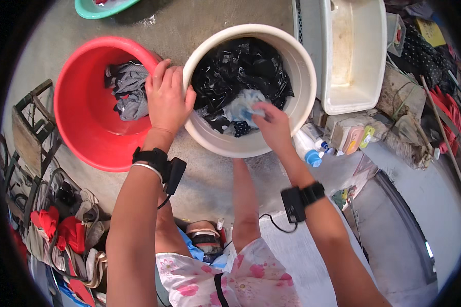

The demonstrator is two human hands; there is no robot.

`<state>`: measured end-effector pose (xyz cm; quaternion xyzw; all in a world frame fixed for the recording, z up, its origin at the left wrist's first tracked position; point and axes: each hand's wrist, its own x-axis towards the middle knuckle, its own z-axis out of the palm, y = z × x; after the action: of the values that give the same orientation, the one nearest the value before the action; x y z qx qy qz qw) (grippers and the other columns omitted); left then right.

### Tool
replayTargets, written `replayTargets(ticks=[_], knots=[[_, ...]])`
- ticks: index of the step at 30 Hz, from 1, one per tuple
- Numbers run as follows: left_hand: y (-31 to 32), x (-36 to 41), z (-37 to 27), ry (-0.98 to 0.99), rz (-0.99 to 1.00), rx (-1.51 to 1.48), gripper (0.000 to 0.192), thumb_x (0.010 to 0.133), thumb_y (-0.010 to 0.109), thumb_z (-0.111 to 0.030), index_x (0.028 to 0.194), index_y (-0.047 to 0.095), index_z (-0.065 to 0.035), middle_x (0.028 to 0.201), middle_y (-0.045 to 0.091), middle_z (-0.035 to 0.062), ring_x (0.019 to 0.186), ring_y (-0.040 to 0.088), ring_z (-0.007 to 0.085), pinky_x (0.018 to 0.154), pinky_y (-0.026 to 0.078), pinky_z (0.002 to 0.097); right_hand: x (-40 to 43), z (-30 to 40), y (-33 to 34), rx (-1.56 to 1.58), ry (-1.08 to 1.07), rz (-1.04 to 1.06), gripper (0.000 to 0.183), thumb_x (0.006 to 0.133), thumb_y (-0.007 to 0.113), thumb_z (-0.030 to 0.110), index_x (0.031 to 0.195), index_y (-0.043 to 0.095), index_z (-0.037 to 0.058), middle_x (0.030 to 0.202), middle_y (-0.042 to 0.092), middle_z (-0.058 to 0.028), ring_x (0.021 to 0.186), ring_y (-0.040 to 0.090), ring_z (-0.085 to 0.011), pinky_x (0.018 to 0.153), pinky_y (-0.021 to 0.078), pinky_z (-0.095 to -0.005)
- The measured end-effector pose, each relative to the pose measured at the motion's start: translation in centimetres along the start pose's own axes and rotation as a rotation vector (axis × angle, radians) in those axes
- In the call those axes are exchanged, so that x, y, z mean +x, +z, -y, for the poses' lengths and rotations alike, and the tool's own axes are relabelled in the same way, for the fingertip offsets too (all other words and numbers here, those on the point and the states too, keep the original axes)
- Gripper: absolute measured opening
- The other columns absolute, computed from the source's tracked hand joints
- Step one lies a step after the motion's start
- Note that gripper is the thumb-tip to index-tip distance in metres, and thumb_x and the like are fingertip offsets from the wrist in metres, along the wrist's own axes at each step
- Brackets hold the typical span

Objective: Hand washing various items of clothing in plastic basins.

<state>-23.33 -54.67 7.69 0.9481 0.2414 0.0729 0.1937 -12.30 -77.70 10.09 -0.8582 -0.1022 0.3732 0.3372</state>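
My left hand (169, 98) lies over the spot where the red plastic tub (80, 146) and the white plastic tub (307, 76) meet. Its thumb is by the white rim; whether the fingers grip either rim is hidden. Inside the white tub, my right hand (272, 122) pinches a wet, pale blue and white cloth (244, 103) between thumb and fingers. Shiny wet black fabric (238, 69) fills much of that tub, with a dark polka-dot cloth (242, 129) near the front. Crumpled grey patterned cloth (132, 90) rests in the red tub.
A green basin (100, 14) is at the far left. White bottles with blue caps (311, 153) and soap dishes (355, 139) are right of the white tub, near a long white basin (376, 76). A wooden chair (29, 138) and piled cloth (71, 234) occupy the left.
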Motion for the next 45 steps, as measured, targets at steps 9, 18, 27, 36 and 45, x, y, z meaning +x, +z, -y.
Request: replayTargets(ticks=[9, 18, 27, 36, 45], knots=[[-4.9, 0.0, -8.0, -0.431, 0.068, -0.687, 0.058, 0.078, 0.066, -0.027, 0.124, 0.046, 0.0022, 0.127, 0.046, 0.0213, 0.121, 0.042, 0.0353, 0.105, 0.031, 0.0433, -10.0, 8.8, -8.0, 0.262, 0.035, -0.095, 0.023, 0.076, 0.06, -0.005, 0.097, 0.064, 0.0025, 0.074, 0.052, 0.0066, 0.059, 0.04, -0.0002, 0.052, 0.0325, -0.0165], [-2.7, 0.1, -12.9, -1.522, 0.476, -1.704, 0.056, 0.085, 0.061, -0.046, 0.124, 0.047, -0.0082, 0.115, 0.058, 0.0062, 0.103, 0.056, 0.022, 0.083, 0.046, 0.035, -15.0, 16.2, -13.0, 0.52, -0.004, -0.053, 0.024, 0.073, 0.049, -0.014, 0.088, 0.062, -0.0005, 0.088, 0.057, -0.0007, 0.074, 0.049, -0.005, 0.065, 0.0394, -0.0188], [-0.3, -0.6, -13.0, -1.232, 0.538, -2.104, 0.032, 0.091, 0.054, -0.015, 0.122, 0.048, -0.0097, 0.112, 0.059, 0.0097, 0.097, 0.062, 0.0226, 0.083, 0.053, 0.0365, -6.0, 8.1, -7.0, 1.075, 0.247, -0.116, 0.019, 0.091, 0.05, 0.016, 0.104, 0.056, 0.0037, 0.099, 0.057, -0.0032, 0.09, 0.053, -0.011, 0.075, 0.0435, -0.024], [-4.6, -0.3, -17.2, -1.099, 0.227, -1.653, 0.034, 0.096, 0.047, -0.024, 0.124, 0.047, -0.0048, 0.11, 0.057, 0.005, 0.099, 0.054, 0.0112, 0.085, 0.044, 0.0264, -0.9, 7.6, -2.7, 1.169, 0.319, -0.026, 0.042, 0.093, 0.055, 0.034, 0.124, 0.05, 0.0053, 0.107, 0.057, 0.0005, 0.091, 0.052, -0.0069, 0.078, 0.0444, -0.0236], [-7.3, 2.5, -21.6, -1.002, 0.125, -1.33, 0.027, 0.09, 0.058, -0.025, 0.099, 0.06, 0.0007, 0.085, 0.062, 0.0043, 0.077, 0.054, 0.0105, 0.068, 0.044, 0.0267, -2.7, 9.6, -4.0, 0.88, 0.148, -0.266, 0.021, 0.094, 0.054, 0.029, 0.092, 0.057, 0.0074, 0.082, 0.053, 0.0036, 0.073, 0.047, -0.0049, 0.062, 0.0408, -0.0215]])
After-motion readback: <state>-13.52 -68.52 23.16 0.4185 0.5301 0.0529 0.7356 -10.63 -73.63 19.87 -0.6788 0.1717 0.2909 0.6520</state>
